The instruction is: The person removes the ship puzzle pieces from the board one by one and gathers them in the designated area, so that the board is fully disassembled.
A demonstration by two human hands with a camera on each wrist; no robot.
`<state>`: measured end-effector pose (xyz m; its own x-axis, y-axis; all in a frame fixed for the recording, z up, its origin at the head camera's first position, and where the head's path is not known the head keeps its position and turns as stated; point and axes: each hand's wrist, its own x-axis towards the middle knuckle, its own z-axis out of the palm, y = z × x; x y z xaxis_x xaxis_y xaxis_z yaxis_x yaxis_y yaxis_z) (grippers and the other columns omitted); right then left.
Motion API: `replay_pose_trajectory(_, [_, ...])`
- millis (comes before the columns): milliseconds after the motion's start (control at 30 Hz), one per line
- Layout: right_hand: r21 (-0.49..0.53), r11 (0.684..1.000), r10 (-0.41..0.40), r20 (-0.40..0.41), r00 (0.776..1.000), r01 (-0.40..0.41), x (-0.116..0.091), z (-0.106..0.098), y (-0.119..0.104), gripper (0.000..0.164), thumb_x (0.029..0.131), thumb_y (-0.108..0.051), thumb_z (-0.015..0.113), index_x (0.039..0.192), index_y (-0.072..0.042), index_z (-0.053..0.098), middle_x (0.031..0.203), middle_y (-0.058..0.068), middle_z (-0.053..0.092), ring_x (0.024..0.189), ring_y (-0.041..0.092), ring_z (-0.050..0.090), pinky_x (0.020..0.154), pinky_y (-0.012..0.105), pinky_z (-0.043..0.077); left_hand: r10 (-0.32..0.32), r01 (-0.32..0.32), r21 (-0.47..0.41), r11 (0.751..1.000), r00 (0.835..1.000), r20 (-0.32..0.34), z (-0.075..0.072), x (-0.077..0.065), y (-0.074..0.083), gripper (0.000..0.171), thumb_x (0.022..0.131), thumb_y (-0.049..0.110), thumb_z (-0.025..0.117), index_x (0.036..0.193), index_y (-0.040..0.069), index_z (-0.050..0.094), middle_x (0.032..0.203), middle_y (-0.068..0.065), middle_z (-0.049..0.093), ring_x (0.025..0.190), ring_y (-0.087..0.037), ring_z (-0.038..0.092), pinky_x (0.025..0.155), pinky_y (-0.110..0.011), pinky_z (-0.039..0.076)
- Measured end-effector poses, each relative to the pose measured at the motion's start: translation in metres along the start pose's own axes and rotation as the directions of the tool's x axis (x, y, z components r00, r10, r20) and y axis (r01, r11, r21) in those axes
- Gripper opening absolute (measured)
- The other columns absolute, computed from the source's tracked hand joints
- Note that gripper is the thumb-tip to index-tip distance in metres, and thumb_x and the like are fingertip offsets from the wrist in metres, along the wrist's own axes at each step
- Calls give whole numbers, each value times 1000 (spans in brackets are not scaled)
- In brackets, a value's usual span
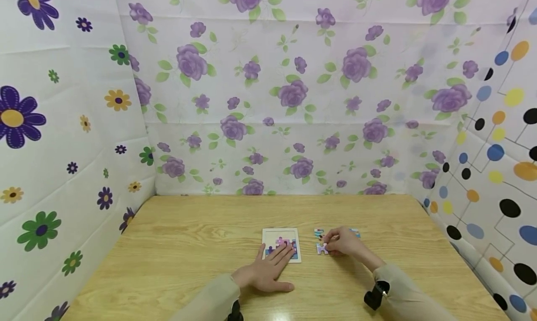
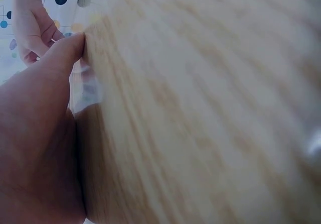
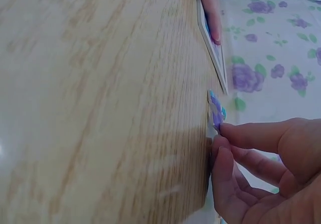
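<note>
Our left hand [image 1: 268, 270] lies flat, fingers straight, across the puzzle tray [image 1: 299, 246], while our right hand [image 1: 343, 242] pinches a puzzle piece [image 1: 321, 249] at its edge. That piece is to the tray's right, near it, with a strip of table [image 1: 308, 249] between; our right hand, reaching from the far side, is the nearer. We cannot make out the piece's long axis.

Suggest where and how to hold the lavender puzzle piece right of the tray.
Probably pinch the lavender puzzle piece by its right edge, from the right, where the right grip has it; it's thin and its left edge faces the tray.
</note>
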<state>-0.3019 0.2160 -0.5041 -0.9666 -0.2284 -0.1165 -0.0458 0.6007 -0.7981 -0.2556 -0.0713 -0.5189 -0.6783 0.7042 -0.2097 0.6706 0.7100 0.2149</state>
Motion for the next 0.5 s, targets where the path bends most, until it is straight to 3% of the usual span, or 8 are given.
replay_pose_trajectory(300, [-135, 989, -72, -53, 996, 64, 2, -1, 4, 8, 77, -6, 78, 78, -7, 71, 60, 0, 62, 51, 10, 53, 49, 23, 45, 2, -2, -7, 1000, 1000, -16, 12, 7, -6, 90, 92, 72, 33, 157, 22, -4, 165, 3, -3, 152, -16, -4, 114, -67, 0])
replay_pose_trajectory(500, [-139, 986, -97, -50, 994, 89, 6, 0, 7, 8, 78, -5, 78, 77, -8, 70, 56, -1, 60, 48, 10, 53, 48, 24, 44, 3, -3, 3, 1000, 999, -40, 17, 10, -10, 90, 92, 71, 36, 157, 22, -2, 165, 2, -1, 152, -17, -2, 114, -68, 1])
